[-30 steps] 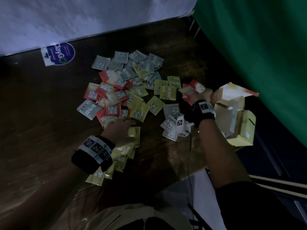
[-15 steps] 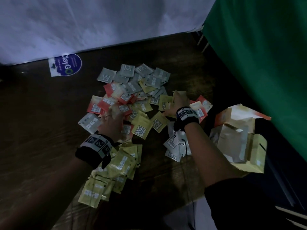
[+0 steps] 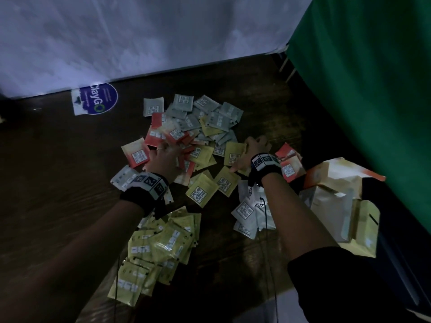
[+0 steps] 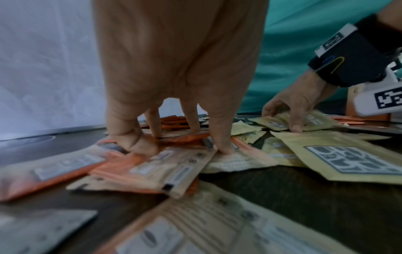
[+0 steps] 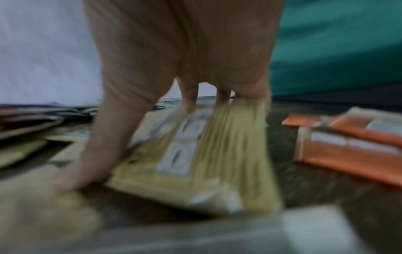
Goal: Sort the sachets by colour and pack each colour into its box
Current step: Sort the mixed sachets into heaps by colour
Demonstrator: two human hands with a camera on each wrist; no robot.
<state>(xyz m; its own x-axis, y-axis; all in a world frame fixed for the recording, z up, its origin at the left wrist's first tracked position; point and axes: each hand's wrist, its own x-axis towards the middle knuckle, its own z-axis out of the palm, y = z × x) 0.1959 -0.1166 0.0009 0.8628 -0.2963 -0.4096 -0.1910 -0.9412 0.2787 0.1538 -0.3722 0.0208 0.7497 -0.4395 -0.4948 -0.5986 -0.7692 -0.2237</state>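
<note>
Wrist-only: left hand (image 4: 178,82) fingertips on sachets (image 4: 152,165)

Head view: dim and underexposed; the dark brown wooden counter (image 3: 58,183) sinks almost to black at the left and near edges.
Light: brightest on the crumpled white plastic backdrop (image 3: 140,38), which glows bluish along the top.
Glare: faint sheen on the heap of shiny yellow foil sachets (image 3: 161,248).
Shadow: forearms and black sleeve (image 3: 349,287) nearly lost in darkness.
Left wrist view: brighter; left hand (image 4: 180,68) fairly sharp, near orange-and-cream paper sachets (image 4: 152,170) soft, edges stretched by the wide lens.
Right wrist view: heavy motion blur; right hand (image 5: 185,60) and the pale yellow sachet (image 5: 195,163) under it smeared in streaks.
</note>
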